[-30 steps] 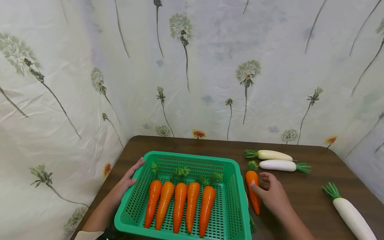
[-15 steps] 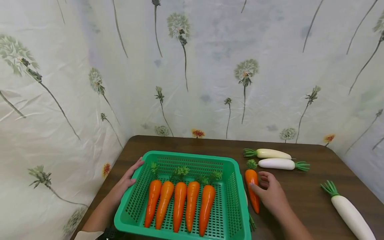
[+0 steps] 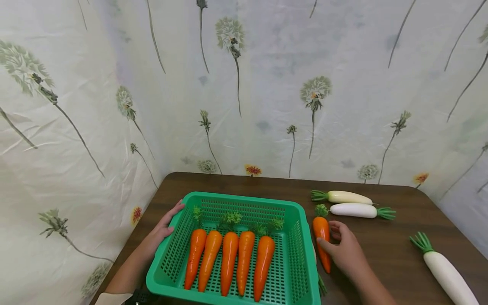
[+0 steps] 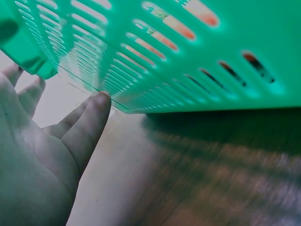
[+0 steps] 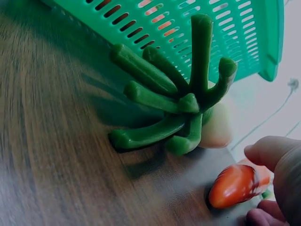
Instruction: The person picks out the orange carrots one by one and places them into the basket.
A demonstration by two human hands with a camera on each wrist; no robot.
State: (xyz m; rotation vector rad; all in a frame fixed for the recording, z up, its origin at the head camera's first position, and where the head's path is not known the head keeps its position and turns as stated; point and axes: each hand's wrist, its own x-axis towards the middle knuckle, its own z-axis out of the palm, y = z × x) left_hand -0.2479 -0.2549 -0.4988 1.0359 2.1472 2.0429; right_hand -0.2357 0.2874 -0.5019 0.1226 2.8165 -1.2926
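Note:
My left hand [image 3: 162, 228] rests against the left side of a green plastic basket [image 3: 248, 198], fingers extended; in the left wrist view its thumb meets the slotted wall. Several orange carrots lie side by side in the basket, leafy tops towards the back. To the right of the basket, my right hand [image 3: 345, 248] holds another carrot [image 3: 321, 228] lying on the table, thumb over its left side and fingers at its right. That carrot [image 5: 233, 188] shows its tip in the right wrist view. The contact of the fingertips is partly hidden.
Two white radishes [image 3: 352, 210] lie behind the right hand, and a larger white radish [image 3: 450, 275] lies far right. Green radish stalks [image 5: 188, 103] stick out beside the basket's right wall. A flowered curtain [image 3: 274, 106] hangs behind the brown table [image 3: 396, 245].
The right hand's fingers and thumb have drawn in around the carrot on the table. The left hand and basket stay in place; the view shifts slightly.

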